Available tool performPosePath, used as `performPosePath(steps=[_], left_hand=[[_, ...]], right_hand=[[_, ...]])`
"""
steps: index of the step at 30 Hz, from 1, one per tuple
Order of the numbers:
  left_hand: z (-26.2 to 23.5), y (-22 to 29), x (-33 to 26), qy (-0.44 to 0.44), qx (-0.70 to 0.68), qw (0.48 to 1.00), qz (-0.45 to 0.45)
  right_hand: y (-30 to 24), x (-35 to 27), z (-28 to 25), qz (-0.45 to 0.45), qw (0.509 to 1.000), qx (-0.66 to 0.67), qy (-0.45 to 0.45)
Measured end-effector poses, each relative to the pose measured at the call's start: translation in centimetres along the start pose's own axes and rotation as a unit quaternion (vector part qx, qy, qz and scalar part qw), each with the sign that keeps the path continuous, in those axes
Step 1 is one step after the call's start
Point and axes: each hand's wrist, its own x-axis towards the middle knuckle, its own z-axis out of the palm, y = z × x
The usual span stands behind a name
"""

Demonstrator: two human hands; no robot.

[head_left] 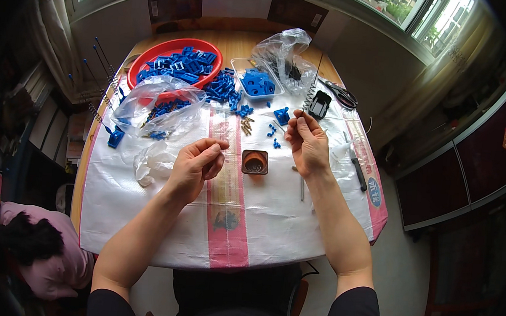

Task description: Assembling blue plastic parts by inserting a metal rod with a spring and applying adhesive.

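Both hands hover over the surface (272, 219), the left hand (196, 166) pinched on something unseen, the right hand (306, 143) grasping a thin spring (310, 94), a small brown cup (255, 162) between them.

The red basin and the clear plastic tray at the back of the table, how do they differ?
The red basin is round, opaque and larger; the clear tray is rectangular, see-through and smaller. The basin sits at the far left, partly overlapped by a clear bag; the tray sits right of it. Both hold blue plastic parts.

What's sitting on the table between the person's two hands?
In the head view, a small brown square cup stands on the white sack cloth between the left hand and the right hand, touching neither.
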Motion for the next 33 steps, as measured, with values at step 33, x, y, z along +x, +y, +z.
performPosePath(steps=[33], left_hand=[[0.2, 0.1, -0.1, 0.014, 0.001, 1.000, -0.016]], right_hand=[[-3.7, 16.0, 1.8, -0.090, 0.668, -0.727, 0.131]])
